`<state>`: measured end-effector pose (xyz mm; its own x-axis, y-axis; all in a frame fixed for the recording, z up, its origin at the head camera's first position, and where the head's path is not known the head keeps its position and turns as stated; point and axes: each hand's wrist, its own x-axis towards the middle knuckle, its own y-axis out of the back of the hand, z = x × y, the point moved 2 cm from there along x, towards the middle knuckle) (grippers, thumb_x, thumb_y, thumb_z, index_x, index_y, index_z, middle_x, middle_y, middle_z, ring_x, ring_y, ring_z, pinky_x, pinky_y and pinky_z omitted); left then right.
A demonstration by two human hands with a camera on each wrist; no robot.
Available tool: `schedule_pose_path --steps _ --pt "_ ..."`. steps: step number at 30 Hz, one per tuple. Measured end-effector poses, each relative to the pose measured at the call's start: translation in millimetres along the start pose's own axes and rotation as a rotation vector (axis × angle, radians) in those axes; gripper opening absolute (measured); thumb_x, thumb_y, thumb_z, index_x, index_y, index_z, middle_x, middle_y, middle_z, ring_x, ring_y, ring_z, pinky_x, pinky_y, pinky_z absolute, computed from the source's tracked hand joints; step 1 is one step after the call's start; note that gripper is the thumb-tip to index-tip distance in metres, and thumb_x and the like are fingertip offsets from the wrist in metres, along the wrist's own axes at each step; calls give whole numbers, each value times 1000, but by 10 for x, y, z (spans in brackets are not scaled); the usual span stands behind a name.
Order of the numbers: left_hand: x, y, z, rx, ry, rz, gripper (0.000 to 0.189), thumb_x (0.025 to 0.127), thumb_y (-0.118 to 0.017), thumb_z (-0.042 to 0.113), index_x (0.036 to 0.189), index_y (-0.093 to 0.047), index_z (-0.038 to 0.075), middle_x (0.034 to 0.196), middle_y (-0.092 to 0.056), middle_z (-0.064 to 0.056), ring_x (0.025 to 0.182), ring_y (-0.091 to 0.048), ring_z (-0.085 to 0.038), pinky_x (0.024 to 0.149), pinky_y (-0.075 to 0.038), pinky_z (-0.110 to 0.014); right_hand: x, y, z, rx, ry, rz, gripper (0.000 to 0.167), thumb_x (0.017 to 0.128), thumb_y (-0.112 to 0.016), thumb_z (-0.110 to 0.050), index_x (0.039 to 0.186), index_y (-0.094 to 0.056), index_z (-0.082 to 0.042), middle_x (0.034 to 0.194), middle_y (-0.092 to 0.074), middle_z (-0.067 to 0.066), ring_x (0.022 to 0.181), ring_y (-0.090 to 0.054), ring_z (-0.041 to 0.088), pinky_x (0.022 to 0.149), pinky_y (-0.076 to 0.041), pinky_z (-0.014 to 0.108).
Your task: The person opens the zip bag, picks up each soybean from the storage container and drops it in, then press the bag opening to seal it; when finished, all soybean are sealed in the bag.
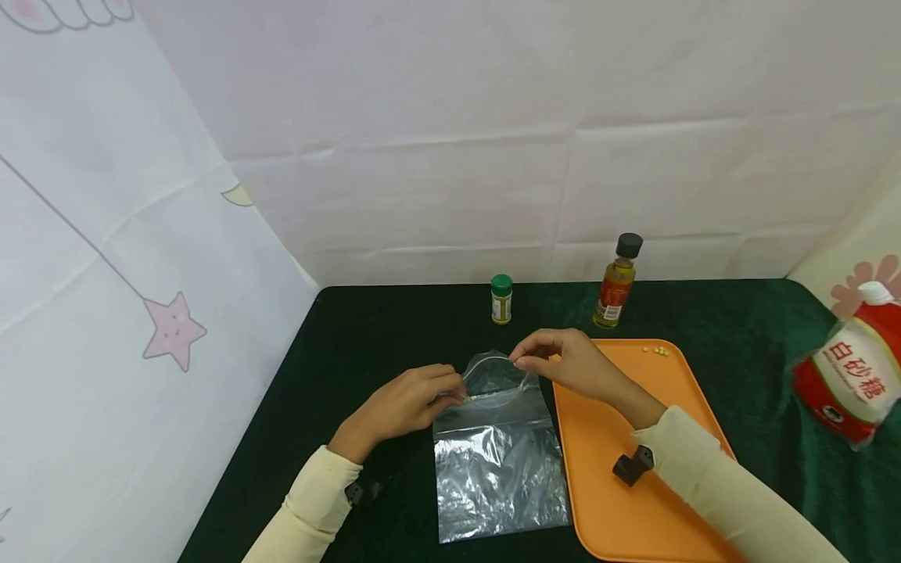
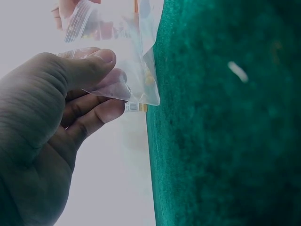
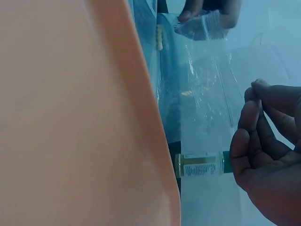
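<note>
A clear zip bag (image 1: 501, 477) lies flat on the dark green cloth, its mouth spread into a rounded opening at the far end. My left hand (image 1: 415, 399) pinches the left side of the mouth; the left wrist view shows thumb and fingers on the clear plastic (image 2: 141, 80). With thumb and fingertips together, my right hand (image 1: 566, 360) pinches the rim at the upper right of the opening. Small pale yellow pieces (image 3: 159, 37), bean-like, show through the bag in the right wrist view.
An orange tray (image 1: 655, 500) sits right of the bag under my right forearm, with several small yellow pieces (image 1: 656, 351) at its far end. Behind stand a green-capped jar (image 1: 501, 301) and an oil bottle (image 1: 615, 293). A red-and-white sugar bag (image 1: 852, 375) is far right.
</note>
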<state>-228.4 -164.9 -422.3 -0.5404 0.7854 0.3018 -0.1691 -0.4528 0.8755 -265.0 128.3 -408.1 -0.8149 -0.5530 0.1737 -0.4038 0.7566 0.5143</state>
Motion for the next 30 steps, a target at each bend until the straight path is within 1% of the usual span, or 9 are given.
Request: schedule_pose_path --steps 5,8,10,13,17,19,22,25,30 --pt "2 5 12 -12 15 -7 14 97 -68 10 110 -67 14 108 -62 7 97 -59 0 85 -52 -19 -17 -25 -60 -41 1 40 11 96 -69 -35 105 -75 -33 100 -70 -10 84 -62 19 73 -56 31" --pt "4 0 11 -6 13 -7 14 97 -68 9 110 -67 14 107 -62 7 97 -59 0 84 -52 -19 -51 50 -66 -64 -14 72 11 97 -68 -35 105 -74 -32 99 -69 -10 87 -61 19 74 -55 33" --pt "4 -5 8 -3 9 -6 15 96 -69 8 110 -67 13 107 -62 7 97 -59 0 84 -52 -18 -83 142 -49 -116 -18 99 10 97 -68 -33 105 -74 -31 99 -68 -10 86 -60 18 74 -55 34" --pt "2 -9 3 1 3 -3 15 96 -69 8 110 -67 13 107 -62 7 97 -59 0 84 -52 -18 -131 338 -2 -302 1 145 9 97 -69 -26 105 -74 -26 97 -68 -9 85 -60 16 75 -55 36" --pt "-1 -15 -8 8 -1 2 16 95 -70 7 109 -66 13 107 -62 7 97 -60 0 84 -52 -17 -226 664 99 -621 -34 185 9 95 -71 -13 103 -74 -13 96 -67 1 83 -60 19 76 -55 42" --pt "-3 -16 -9 10 -4 7 17 95 -70 7 109 -66 13 107 -62 7 96 -60 0 83 -52 -17 -287 823 166 -725 -68 174 9 94 -71 -8 102 -74 -8 95 -66 6 80 -59 21 73 -55 44" --pt "-2 -14 -8 8 -4 15 18 94 -71 6 109 -66 14 106 -62 7 96 -60 0 83 -52 -17 -381 1019 295 -806 -108 136 8 92 -72 -5 100 -74 -5 91 -65 7 76 -57 20 69 -54 43" --pt "1 -13 -1 13 -5 16 18 93 -72 5 109 -67 14 105 -62 8 95 -59 1 82 -52 -17 -458 1137 422 -845 -133 98 7 90 -73 -3 96 -76 -5 87 -65 5 74 -56 19 70 -54 44" --pt "2 -23 6 27 -10 16 18 93 -72 6 108 -67 14 104 -62 8 95 -59 2 81 -52 -16 -507 1197 572 -870 -181 47 8 89 -73 -1 94 -77 -6 89 -69 6 78 -59 22 76 -54 49"
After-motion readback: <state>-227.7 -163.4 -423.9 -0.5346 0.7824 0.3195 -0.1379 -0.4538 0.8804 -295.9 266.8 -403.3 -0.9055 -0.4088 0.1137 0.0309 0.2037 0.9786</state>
